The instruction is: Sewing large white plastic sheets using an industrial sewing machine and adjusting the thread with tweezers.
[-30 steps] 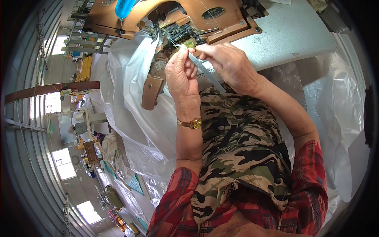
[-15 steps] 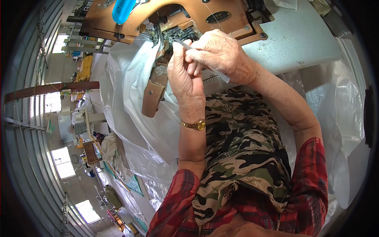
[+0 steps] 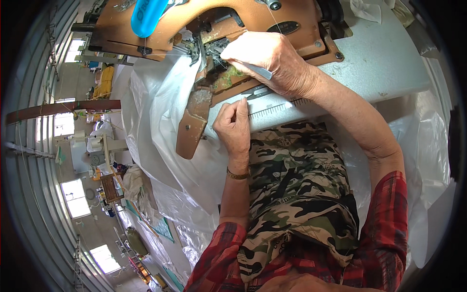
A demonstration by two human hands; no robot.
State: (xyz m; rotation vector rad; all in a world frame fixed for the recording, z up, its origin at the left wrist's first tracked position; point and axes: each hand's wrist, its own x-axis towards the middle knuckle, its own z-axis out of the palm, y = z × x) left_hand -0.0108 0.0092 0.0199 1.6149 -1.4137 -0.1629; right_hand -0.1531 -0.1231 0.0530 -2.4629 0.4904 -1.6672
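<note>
My right hand (image 3: 272, 61) grips grey metal tweezers (image 3: 260, 71), whose flat end sticks out below the palm. Its fingertips reach into the exposed works (image 3: 214, 51) of a copper-brown sewing machine (image 3: 194, 19), and they hide the tweezers' tips. Lint and dark mechanism parts show there, with a thin white thread (image 3: 168, 54) running across from the left. My left hand (image 3: 234, 124) is closed, thumb against curled fingers, at the front edge of the machine table (image 3: 360, 63). Whatever it may hold is hidden. A brown hinged cover (image 3: 193, 129) hangs out beside it.
A blue handle-like piece (image 3: 148, 17) juts over the machine. White plastic sheeting (image 3: 163, 97) drapes on the left, with more (image 3: 423, 160) at the right. A ruler scale (image 3: 277, 108) runs along the table front. Camouflage fabric (image 3: 296, 170) covers my lap.
My left hand has drawn back toward me, away from the machine, and curled up. The right hand has turned and shifted slightly, taking the tweezers further into the works.
</note>
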